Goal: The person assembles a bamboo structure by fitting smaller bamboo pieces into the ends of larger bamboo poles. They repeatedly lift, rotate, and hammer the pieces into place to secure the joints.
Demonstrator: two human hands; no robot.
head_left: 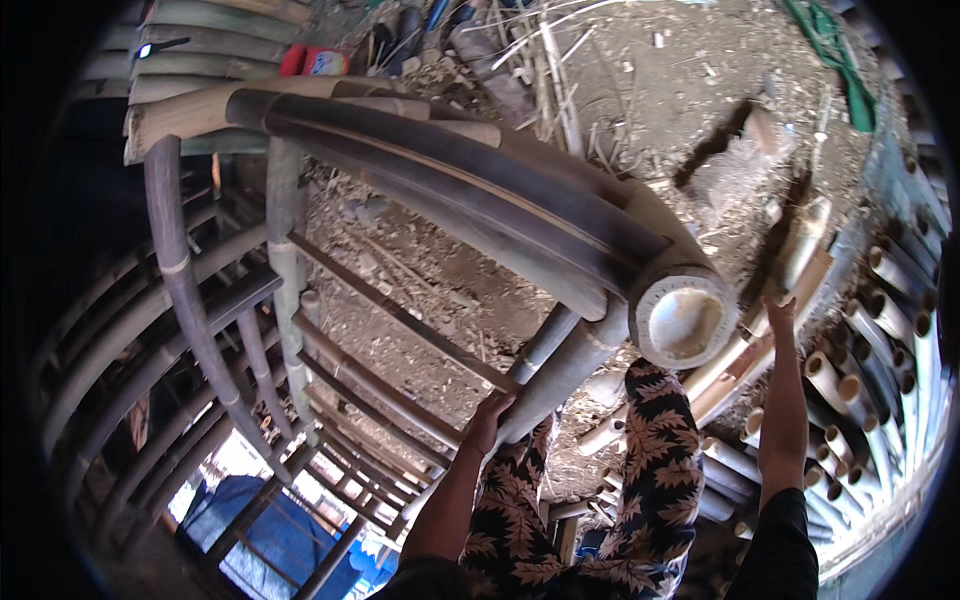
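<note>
My left hand [487, 420] is closed around part of a bamboo frame, where a thin rung [405, 335] meets a thick bamboo post [560, 375]. Above it, dark split bamboo slats [450, 170] run along the top of the frame. At their near right end sits a thick bamboo pole, its hollow cut end [685, 318] facing me. Out to the right, my right hand [780, 312] reaches to a cut bamboo length [803, 240] lying low, thumb and fingers looking apart. Whether it touches the bamboo is hard to tell.
Many bamboo poles [850, 390] are stacked at the right, cut ends showing. More bamboo framework [175, 260] stands at the left, with a blue tarp [265, 530] beyond it. Chips and loose strips [555, 80] litter the dirt floor. A red packet [315, 62] lies at the far left.
</note>
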